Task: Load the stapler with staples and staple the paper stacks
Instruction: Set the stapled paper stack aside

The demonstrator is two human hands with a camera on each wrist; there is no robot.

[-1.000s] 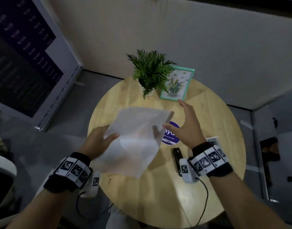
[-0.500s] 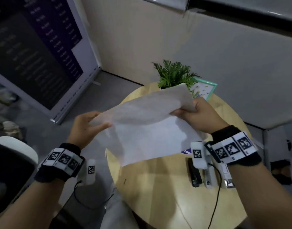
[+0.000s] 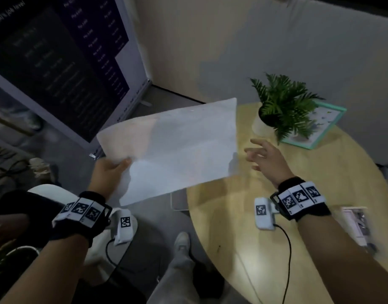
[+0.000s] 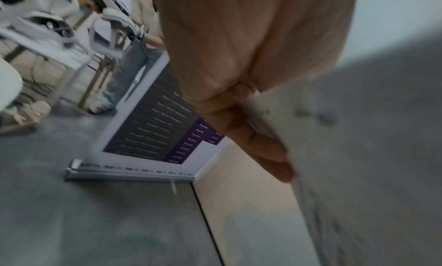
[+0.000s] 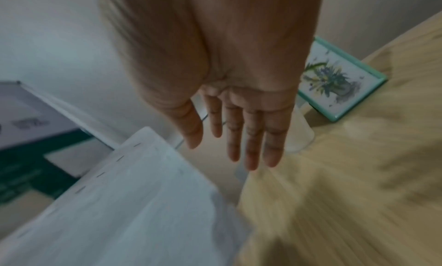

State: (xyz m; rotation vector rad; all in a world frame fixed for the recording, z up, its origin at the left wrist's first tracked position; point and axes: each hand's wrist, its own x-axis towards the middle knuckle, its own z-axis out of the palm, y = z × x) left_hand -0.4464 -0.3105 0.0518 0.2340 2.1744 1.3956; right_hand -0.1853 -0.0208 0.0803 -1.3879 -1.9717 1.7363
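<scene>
The left hand [image 3: 109,172] pinches the near left corner of the paper stack [image 3: 173,148], thumb on the upper face and fingers [image 4: 267,149] underneath, as the left wrist view confirms. The stack is held in the air, roughly level, to the left of the round wooden table [image 3: 309,216], with its right edge overlapping the table's left rim. A row of staples [image 5: 100,174] runs along the stack's far edge in the right wrist view. The right hand [image 3: 267,159] hovers above the table just beside the stack's right edge, fingers straight and slightly spread, gripping nothing and not touching the paper. A potted fern [image 3: 283,106] stands at the far side of the table, and a teal-framed picture [image 3: 320,126] leans just behind it. A pink and white item [image 3: 357,224] lies near the table's right edge, too blurred to identify. The stapler cannot be located with certainty in these views. A dark printed banner [image 3: 57,62] stands on the floor to the left, beside the wall.
</scene>
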